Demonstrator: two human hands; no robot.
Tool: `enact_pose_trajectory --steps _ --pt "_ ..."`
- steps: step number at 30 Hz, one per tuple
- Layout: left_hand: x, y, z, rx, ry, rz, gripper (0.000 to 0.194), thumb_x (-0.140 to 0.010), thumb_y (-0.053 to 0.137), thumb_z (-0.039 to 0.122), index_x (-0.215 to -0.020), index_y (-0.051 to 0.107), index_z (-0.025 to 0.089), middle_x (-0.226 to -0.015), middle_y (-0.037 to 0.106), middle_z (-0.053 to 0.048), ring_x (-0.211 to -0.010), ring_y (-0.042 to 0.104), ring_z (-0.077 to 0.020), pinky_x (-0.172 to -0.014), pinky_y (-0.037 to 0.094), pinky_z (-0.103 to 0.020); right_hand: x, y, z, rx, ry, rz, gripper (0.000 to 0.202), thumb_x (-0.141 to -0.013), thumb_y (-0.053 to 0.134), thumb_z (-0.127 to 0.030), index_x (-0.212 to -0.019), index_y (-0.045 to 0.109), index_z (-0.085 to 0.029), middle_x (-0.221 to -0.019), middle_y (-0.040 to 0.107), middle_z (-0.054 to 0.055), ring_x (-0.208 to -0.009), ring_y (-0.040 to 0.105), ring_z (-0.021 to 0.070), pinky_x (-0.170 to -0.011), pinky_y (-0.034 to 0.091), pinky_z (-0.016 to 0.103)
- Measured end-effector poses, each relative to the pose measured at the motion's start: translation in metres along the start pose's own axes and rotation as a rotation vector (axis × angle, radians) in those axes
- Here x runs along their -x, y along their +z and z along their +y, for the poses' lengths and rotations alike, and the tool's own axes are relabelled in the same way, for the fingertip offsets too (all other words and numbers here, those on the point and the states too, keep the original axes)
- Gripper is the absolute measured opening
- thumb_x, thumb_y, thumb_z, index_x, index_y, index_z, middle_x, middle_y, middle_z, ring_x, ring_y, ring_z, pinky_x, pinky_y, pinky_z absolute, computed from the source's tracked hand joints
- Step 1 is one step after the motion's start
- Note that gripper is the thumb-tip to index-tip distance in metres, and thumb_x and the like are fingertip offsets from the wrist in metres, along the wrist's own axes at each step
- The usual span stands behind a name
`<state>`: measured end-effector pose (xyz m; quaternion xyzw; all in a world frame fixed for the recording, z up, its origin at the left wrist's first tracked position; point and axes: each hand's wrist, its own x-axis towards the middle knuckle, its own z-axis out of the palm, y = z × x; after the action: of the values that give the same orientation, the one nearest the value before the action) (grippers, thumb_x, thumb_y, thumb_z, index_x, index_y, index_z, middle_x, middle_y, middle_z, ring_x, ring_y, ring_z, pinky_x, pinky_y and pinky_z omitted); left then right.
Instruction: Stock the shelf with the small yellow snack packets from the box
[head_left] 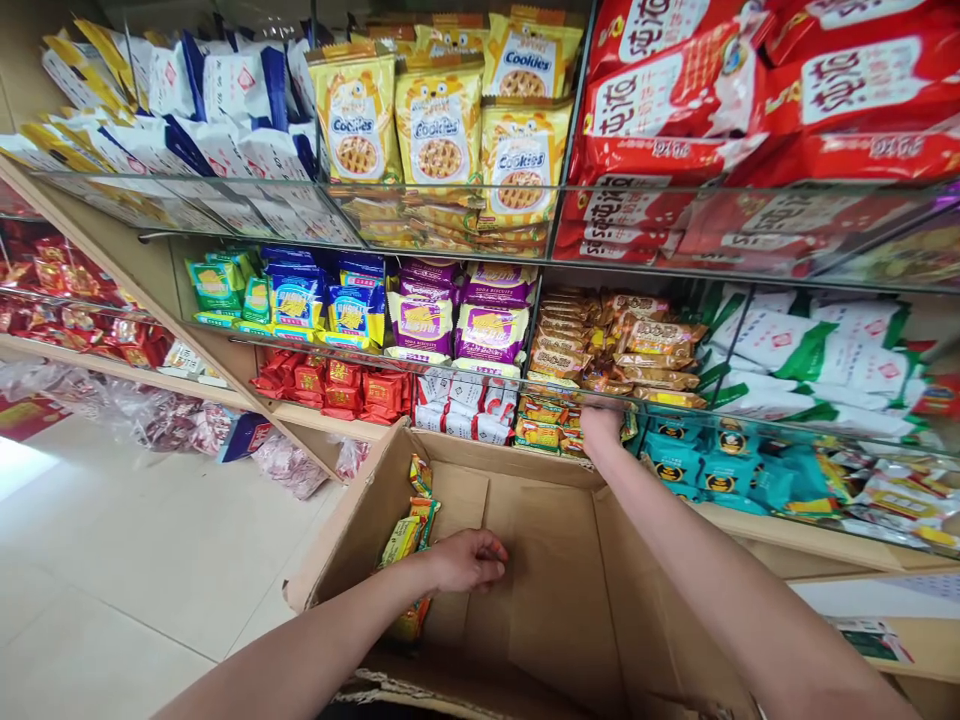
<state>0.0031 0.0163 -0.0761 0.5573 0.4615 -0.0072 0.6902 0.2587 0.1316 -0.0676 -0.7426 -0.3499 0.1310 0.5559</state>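
My left hand (pixel 469 560) hovers inside an open cardboard box (pixel 555 530), its fingers loosely curled with a gap at the thumb and nothing visible in them. Several small yellow, green and orange snack packets (pixel 403 540) lie along the box's left wall, partly behind that wrist. My right hand (pixel 602 428) reaches into the lower shelf, at the right end of a compartment of yellow-green snack packets (pixel 541 425). Its fingers are hidden there, so whether they grip a packet cannot be seen. Brown-wrapped snacks (pixel 652 345) lie on the glass shelf just above this hand.
Glass shelf edges (pixel 450 187) run across above the box. Teal packets (pixel 705 465) fill the compartment right of my right hand; white-and-red packets (pixel 465 405) and red packets (pixel 341 388) lie to the left. Plastic bags (pixel 289 465) rest on the tiled floor (pixel 150 560).
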Motion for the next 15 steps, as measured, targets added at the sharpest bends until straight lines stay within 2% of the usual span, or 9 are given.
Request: enact_pose_trajectory --steps 6,10,15 --pt "0.0019 -0.0006 0.0014 0.003 -0.025 0.012 0.036 -0.057 0.066 0.038 -0.081 0.051 0.017 -0.072 0.051 0.004 -0.05 0.045 -0.0064 -0.052 0.032 -0.022 -0.0074 0.0029 0.01 0.074 -0.004 0.005 0.029 -0.071 0.044 -0.015 -0.095 0.059 -0.012 -0.107 0.058 0.014 -0.112 0.046 0.0211 -0.095 0.033 0.035" --pt "0.0031 -0.0005 0.002 -0.007 -0.022 0.024 0.033 -0.06 0.065 0.036 -0.082 0.051 0.016 -0.066 0.05 0.005 -0.049 0.044 -0.0067 -0.052 0.031 -0.022 -0.0038 -0.0012 0.0084 0.244 -0.122 0.031 0.027 -0.07 0.046 -0.016 -0.09 0.062 -0.01 -0.105 0.059 0.016 -0.111 0.046 0.0257 -0.097 0.029 0.038" --pt "0.0044 -0.0008 0.0023 -0.063 -0.01 0.028 0.03 -0.062 0.063 0.035 -0.083 0.052 0.016 -0.063 0.049 0.005 -0.05 0.045 -0.0075 -0.052 0.031 -0.022 0.0026 -0.0057 0.0018 0.342 -0.233 0.015 0.027 -0.074 0.043 -0.021 -0.09 0.062 -0.011 -0.097 0.062 0.015 -0.107 0.048 0.026 -0.096 0.029 0.039"
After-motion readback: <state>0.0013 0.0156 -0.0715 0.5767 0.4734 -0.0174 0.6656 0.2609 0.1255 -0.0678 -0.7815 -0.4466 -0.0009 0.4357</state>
